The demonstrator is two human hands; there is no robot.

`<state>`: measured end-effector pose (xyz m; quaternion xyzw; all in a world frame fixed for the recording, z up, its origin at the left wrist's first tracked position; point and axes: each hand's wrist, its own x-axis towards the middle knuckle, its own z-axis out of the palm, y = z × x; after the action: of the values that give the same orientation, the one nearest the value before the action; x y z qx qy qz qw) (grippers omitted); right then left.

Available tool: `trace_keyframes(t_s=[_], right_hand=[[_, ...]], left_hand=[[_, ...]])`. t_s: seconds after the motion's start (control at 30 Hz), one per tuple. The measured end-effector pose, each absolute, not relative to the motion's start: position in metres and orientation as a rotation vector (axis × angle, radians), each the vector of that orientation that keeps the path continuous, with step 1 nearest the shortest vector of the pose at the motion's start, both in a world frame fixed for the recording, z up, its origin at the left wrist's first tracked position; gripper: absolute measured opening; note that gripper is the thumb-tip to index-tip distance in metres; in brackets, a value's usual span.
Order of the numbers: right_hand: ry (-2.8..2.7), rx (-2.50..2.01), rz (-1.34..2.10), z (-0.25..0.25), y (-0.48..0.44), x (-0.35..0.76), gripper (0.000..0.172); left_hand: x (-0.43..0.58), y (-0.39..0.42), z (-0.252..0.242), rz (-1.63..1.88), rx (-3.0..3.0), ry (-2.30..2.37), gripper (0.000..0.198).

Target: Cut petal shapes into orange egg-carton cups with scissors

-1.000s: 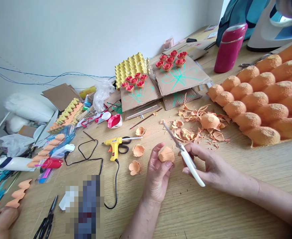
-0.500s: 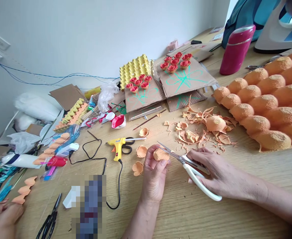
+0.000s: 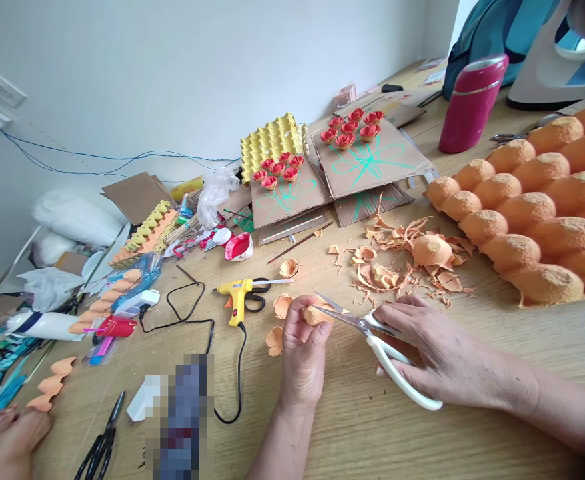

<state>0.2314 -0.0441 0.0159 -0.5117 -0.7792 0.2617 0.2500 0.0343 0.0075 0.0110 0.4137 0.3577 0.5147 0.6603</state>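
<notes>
Between the thumb and fingers of my left hand (image 3: 303,353) is an orange egg-carton cup (image 3: 316,315). My right hand (image 3: 425,350) grips white-handled scissors (image 3: 397,373), whose blades are parted and reach the cup's top edge. Just left of my left hand lie petal-cut cups, one (image 3: 274,341) partly hidden by it and another (image 3: 289,268) farther back. Behind my right hand a pile of orange carton scraps (image 3: 387,273) surrounds an uncut cup (image 3: 431,251).
A large orange egg tray (image 3: 510,247) fills the right side. A yellow glue gun (image 3: 237,301) with a black cord lies left of my hands. Red paper flowers (image 3: 345,140) stand on cardboard behind. Another person's hands (image 3: 15,433) hold a carton strip beside black scissors (image 3: 100,440).
My left hand has moved slightly left with the cup, which has turned a little. The scissor blades have opened wider and now cross the cup's upper edge.
</notes>
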Motion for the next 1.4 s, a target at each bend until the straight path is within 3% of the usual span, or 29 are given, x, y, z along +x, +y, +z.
trace_keyframes(t_s=[0.43,0.97,1.4], right_hand=[[-2.149,-1.344,0.682,0.018,-0.044,0.232,0.022],[-1.966,-1.181,1.238,0.019,-0.051,0.238,0.029],[-2.005,-1.155,1.104,0.017,-0.050,0.236,0.031]], left_hand=[[0.035,0.004,0.012,1.120,0.938,0.757,0.031],[0.042,-0.007,0.014,1.113,0.919,0.685,0.029],[0.046,-0.012,0.018,1.120,0.931,0.696,0.027]])
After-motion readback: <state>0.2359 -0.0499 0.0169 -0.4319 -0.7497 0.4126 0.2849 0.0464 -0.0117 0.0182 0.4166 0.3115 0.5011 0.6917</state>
